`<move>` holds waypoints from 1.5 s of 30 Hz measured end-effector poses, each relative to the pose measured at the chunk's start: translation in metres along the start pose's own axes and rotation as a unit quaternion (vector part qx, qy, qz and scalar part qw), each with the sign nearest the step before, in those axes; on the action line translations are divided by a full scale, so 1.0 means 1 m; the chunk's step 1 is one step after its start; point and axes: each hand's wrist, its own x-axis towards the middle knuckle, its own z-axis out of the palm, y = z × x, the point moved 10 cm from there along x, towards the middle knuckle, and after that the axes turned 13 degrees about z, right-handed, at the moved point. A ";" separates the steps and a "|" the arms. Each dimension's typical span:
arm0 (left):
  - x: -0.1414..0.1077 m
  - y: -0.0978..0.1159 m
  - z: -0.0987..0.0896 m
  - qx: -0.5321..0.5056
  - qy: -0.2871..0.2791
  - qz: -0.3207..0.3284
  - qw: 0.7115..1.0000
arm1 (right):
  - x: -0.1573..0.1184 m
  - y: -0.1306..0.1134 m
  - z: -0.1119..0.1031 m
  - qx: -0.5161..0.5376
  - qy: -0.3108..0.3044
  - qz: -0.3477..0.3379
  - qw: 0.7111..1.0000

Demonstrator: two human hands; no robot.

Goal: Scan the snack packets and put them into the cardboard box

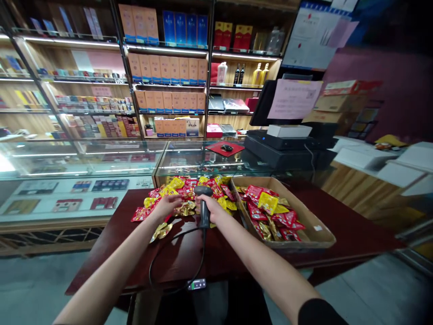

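Now R fingers [207,201] round smooth blk scanner [204,213].

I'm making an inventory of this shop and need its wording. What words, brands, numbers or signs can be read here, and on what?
None can be read with certainty.
Pink sheet on the monitor: printed lines, too blurred.
Wall sheet: too small.
Orange boxes and blue boxes: markings too small.
Candy-like packets: print too blurred.
Lit phone-like screen: too small.
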 end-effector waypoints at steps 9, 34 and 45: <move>-0.039 -0.012 0.005 0.331 0.051 0.207 0.919 | 0.030 0.019 0.026 -0.061 0.035 -0.037 0.997; -0.039 -0.018 0.011 -0.200 0.111 0.034 0.973 | -0.062 0.011 -0.024 0.035 -0.020 -0.118 0.992; -0.019 -0.030 0.063 -0.245 0.115 -0.003 0.963 | -0.074 0.027 -0.053 0.067 -0.039 -0.107 0.991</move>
